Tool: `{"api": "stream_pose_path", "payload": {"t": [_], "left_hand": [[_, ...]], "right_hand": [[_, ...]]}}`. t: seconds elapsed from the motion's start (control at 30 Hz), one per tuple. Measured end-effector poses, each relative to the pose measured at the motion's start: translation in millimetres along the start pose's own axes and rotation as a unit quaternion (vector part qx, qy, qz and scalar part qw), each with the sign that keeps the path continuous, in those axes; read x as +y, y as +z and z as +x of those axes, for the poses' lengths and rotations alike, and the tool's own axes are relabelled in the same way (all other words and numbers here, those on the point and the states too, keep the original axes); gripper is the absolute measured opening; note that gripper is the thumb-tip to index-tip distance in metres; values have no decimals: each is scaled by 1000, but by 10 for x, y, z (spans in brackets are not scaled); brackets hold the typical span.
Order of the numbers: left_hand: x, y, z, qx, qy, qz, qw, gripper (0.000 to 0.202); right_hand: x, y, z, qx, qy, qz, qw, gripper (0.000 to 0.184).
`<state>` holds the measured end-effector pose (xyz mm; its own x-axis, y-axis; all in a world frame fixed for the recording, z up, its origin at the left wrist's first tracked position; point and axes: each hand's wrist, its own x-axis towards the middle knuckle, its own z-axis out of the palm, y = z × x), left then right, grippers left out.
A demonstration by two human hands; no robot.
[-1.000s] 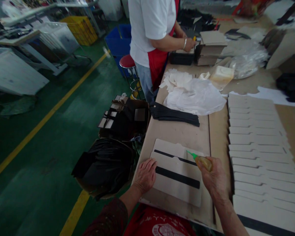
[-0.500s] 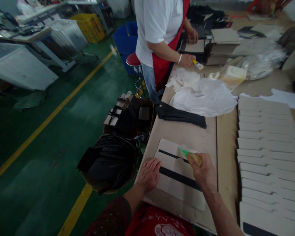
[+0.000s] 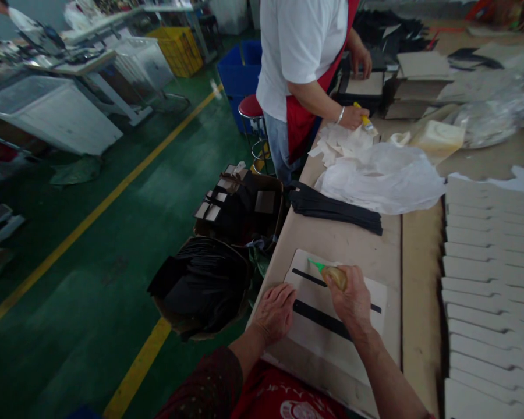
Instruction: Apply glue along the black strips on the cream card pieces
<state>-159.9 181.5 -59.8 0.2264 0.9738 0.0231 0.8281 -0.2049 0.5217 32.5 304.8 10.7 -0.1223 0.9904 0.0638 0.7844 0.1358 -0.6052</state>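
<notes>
Hands both busy here: L hand point(image 3: 274, 314) is flat and open, palm down, fingers a bit spread, holding nothing, just pressing on the left side of a pale card point(image 3: 314, 346) lying on the table point(image 3: 344, 256). R hand point(image 3: 351, 299) is closed round a squeezy glue bottle point(image 3: 334, 277) w/ a green nozzle point(image 3: 315, 266), tip pointing up and left, over the far part of the card. Can't tell from this angle if the tip is actually touching anything.

Card sits right in front of the person, near the table's edge, w/ two black strips point(image 3: 321, 320) across it. Long axis looks to go along the strips, roughly left to right, left end angled away from the body. R hand is the one over the card's middle and hides part of the lower strip; L hand is off to the side, fingertips about at that strip's end.

Further up the table: bundle of black strips point(image 3: 336, 209), crumpled white plastic point(image 3: 379, 181). To the right, overlapping rows of more cards point(image 3: 484, 285). Up the table a co-worker's hand point(image 3: 353, 117) grips a yellow-handled brush point(image 3: 365, 121).
</notes>
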Motion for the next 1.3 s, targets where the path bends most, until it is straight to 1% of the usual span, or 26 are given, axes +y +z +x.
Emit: {"api": "stream_pose_path", "payload": {"t": [0.1,0.2,0.33,0.5,0.57,0.67,0.8,0.9,1.0,1.07,1.13,1.23,1.3], "left_hand": [[-13,20,-9,2,3,-5,1000,54],[-24,44,-19,8,7,-6,1000,52],[-21,42,-21,10,8,-6,1000,52],[-13,18,-15,10,10,-3,1000,52],[-13,21,-14,10,11,-3,1000,52],[-12,30,-11,11,7,-2,1000,51],[-5,24,1,13,7,-1,1000,49],[-1,11,9,11,9,4,1000,49],[0,6,10,10,9,9,1000,49],[-2,8,7,9,10,11,1000,50],[-5,11,4,10,9,13,1000,50],[-10,15,0,13,12,11,1000,50],[-11,16,-1,12,13,10,1000,50]], "right_hand": [[-117,114,69,-14,-24,11,1000,31],[-136,110,85,-17,-29,-5,999,29],[-115,81,66,-5,-14,-23,1000,30],[-197,187,118,-24,-25,-8,999,28],[-207,188,133,-31,-24,-8,999,29],[-119,58,90,-23,-2,-23,999,32],[145,-276,-51,7,37,-43,998,40],[326,-486,-133,31,82,-52,995,49],[406,-563,-162,39,99,-48,993,53],[396,-531,-156,38,86,-45,995,52],[346,-445,-134,32,78,-40,996,48],[218,-251,-71,17,71,-12,997,41],[118,-101,-13,12,53,6,999,37]]}}
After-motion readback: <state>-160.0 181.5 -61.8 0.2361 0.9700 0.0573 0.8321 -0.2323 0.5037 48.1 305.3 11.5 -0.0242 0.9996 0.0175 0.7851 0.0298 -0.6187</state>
